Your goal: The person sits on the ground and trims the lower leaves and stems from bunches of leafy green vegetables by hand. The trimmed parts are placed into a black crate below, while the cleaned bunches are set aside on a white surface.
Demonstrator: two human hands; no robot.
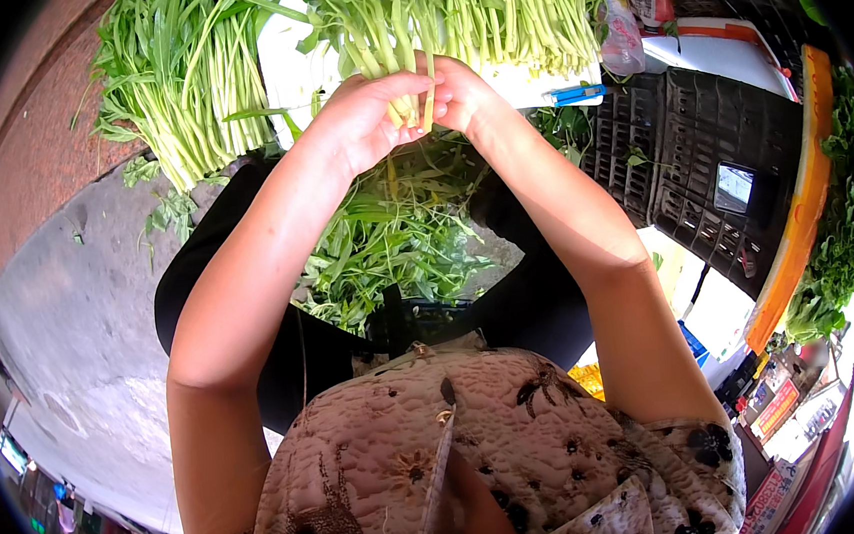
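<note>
My left hand (pixel 370 113) is closed around a small bunch of water spinach stems (pixel 380 52), cut ends towards me. My right hand (pixel 459 95) meets it from the other side, its fingers on a single stem (pixel 428 86) at the bunch's edge. The leaves point away from me. Just behind lies a white board (pixel 526 90) with a row of water spinach (pixel 528 25) on it. A larger heap of water spinach (pixel 196 104) is at the left of the board. A blue utility knife (pixel 577 95) lies on the board's near right corner.
Loose leaves and stems (pixel 396 254) are piled on the ground between my knees. At the right are black plastic crates (pixel 728 168) with a phone-like device (pixel 735 188) on one, an orange-yellow edge (pixel 793 238) and more leafy greens (pixel 838 234). A pink plastic bag (pixel 622 44) lies beside the board.
</note>
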